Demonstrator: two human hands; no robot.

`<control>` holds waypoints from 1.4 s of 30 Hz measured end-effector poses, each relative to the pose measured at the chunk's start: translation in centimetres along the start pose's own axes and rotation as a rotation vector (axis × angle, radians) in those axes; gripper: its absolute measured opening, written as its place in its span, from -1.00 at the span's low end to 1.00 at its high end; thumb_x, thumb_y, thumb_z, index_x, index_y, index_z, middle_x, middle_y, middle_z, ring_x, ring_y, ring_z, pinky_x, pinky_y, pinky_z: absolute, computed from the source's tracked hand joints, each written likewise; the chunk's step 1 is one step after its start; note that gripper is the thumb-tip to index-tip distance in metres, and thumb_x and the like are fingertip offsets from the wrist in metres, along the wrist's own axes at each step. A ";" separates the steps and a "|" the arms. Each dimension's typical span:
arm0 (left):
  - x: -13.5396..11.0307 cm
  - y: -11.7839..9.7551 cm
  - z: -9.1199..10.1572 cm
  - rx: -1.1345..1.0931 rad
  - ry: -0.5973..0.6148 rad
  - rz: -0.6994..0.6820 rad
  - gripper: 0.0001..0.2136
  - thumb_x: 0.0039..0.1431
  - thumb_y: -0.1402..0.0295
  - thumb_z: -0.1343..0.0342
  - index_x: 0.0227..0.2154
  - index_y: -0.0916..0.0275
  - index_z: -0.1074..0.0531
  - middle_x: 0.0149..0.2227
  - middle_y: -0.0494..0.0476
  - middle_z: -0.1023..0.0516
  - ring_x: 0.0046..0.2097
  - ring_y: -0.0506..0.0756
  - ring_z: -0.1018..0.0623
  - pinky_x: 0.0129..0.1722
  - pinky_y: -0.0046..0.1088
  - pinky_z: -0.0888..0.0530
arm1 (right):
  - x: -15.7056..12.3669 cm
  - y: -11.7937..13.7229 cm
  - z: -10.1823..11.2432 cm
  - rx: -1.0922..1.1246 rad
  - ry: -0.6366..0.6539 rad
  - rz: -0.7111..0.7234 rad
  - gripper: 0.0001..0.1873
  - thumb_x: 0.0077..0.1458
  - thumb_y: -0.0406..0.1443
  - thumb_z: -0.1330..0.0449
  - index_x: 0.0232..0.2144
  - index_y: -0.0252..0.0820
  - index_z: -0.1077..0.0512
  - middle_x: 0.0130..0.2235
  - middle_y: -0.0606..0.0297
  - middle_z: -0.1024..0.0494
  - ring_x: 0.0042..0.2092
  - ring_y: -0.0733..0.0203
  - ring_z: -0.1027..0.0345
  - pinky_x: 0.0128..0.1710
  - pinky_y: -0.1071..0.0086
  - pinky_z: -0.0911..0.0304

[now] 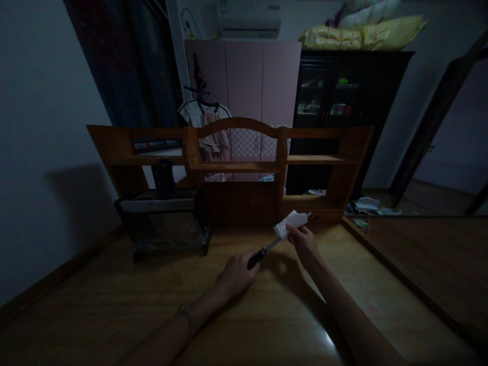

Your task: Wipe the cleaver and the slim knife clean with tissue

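My left hand point(235, 276) is closed round the black handle of a small knife point(263, 252), whose thin metal blade points up and to the right. My right hand point(303, 241) pinches a crumpled white tissue point(292, 222) that is wrapped over the far end of the blade. Both hands hover just above a wooden desk top point(244, 315), in front of the desk's wooden shelf unit point(236, 162). The blade's tip is hidden inside the tissue.
A dark glass tank point(165, 223) with a black lid stands at the left on the desk. Behind the shelf unit are a pink wardrobe point(263, 81), hanging clothes point(208, 124) and a dark cabinet point(335, 96). The room is dim.
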State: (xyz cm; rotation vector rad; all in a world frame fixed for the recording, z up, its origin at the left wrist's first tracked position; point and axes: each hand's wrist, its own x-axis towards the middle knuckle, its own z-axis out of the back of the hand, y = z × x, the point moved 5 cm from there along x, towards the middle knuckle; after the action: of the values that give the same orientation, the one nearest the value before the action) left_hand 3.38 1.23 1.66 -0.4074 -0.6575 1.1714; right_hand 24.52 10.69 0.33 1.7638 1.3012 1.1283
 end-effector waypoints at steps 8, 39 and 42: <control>0.0 0.2 -0.3 -0.006 0.019 -0.025 -0.75 0.17 0.34 -0.02 -0.15 0.21 -0.52 -0.26 0.17 -0.60 -0.24 0.13 -0.55 -0.26 -0.46 -0.36 | 0.9 0.0 1.4 0.052 -0.076 0.027 -0.80 0.22 -0.25 -0.17 -0.40 -0.29 -0.37 -0.49 0.47 -0.36 -0.56 0.46 -0.20 -0.60 0.56 -0.18; 0.1 0.6 0.1 -0.016 -0.014 0.020 -0.76 0.19 0.33 -0.02 -0.17 0.20 -0.53 -0.27 0.16 -0.61 -0.24 0.14 -0.56 -0.26 -0.47 -0.37 | 0.5 1.4 1.0 0.288 -0.007 -0.044 -0.77 0.02 -0.11 -0.28 -0.35 -0.12 -0.46 -0.28 0.25 -0.51 -0.25 0.16 -0.41 -0.23 0.28 -0.40; 0.1 0.6 0.0 -0.026 -0.024 0.009 -0.78 0.19 0.34 -0.02 -0.19 0.22 -0.53 -0.25 0.16 -0.60 -0.23 0.14 -0.55 -0.26 -0.47 -0.36 | 0.6 0.7 0.7 0.242 0.023 -0.061 -0.79 0.08 -0.14 -0.26 -0.31 -0.15 -0.45 -0.24 0.25 -0.51 -0.24 0.20 -0.41 -0.24 0.30 -0.39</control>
State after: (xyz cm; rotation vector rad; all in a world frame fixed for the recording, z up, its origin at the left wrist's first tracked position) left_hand 2.93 1.57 1.33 -0.4197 -0.6928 1.1787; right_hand 25.46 11.01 0.82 1.8725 1.5490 0.9941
